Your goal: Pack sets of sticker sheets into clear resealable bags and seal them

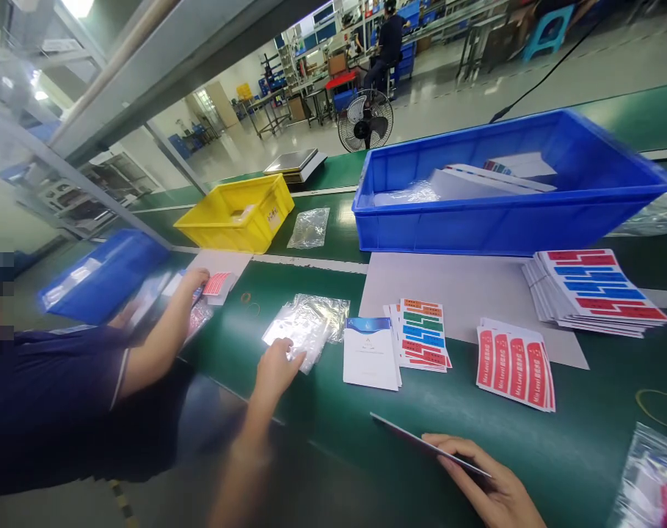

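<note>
My left hand [276, 369] reaches forward and rests its fingertips on a pile of clear plastic bags [311, 326] on the green belt; it has nothing clasped. My right hand [490, 484] is low at the front and holds a thin flat card [421, 442], seen nearly edge-on. Just right of the bags lie a white booklet with a blue top [369, 352], a stack of multicoloured label sheets [424, 334] and a stack of red label sheets [514, 367].
A co-worker in a dark sleeve [63, 389] sits at the left, one hand [193, 282] on a small red-printed stack [219, 284]. Behind stand a yellow bin [239, 213], a big blue bin [503, 220], a grey sheet [459, 286] and red-and-blue sheets [597, 290].
</note>
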`<state>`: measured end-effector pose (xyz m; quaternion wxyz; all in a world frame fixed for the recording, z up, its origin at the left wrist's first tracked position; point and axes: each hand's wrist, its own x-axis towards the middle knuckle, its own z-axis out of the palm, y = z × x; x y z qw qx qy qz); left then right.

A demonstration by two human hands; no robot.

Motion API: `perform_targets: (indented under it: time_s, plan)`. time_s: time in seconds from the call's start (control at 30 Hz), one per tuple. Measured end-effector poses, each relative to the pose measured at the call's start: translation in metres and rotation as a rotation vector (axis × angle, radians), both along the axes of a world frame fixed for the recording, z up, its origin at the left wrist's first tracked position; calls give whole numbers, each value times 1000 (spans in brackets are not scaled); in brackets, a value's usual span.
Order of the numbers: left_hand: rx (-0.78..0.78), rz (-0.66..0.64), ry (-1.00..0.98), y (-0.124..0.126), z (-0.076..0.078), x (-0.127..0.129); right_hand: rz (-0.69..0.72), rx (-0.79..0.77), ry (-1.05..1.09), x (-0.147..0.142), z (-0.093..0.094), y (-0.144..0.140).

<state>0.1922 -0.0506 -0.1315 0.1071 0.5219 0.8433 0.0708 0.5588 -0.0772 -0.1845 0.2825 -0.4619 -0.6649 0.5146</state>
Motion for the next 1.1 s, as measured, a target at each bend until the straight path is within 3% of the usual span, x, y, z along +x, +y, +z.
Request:
perform_targets:
  time_s: [0.27,0.43,0.6,0.77,0.87,0.93,1.1]
  plan:
    - [-28,-84,7,0,-5,49,-97,14,7,5,-5,-1]
    - [-33,-84,-84,1,-9,43,-188,-140,77,12,-14,-3]
    - [-3,-72,-234,-11,-4,33,-193,-379,222,8,-5,-8]
    - [63,-12,-114,-9,-8,39,-112,-482,301,0,2,-8]
    - [31,-45,-88,-4,-15,39,-74,-489,275,-1,4,-9]
    - [14,-70,-105,-2,-18,36,-135,-498,265,-3,12,-11]
    - [53,-30,-90,-4,-17,29,-474,-431,316,-19,47,-18]
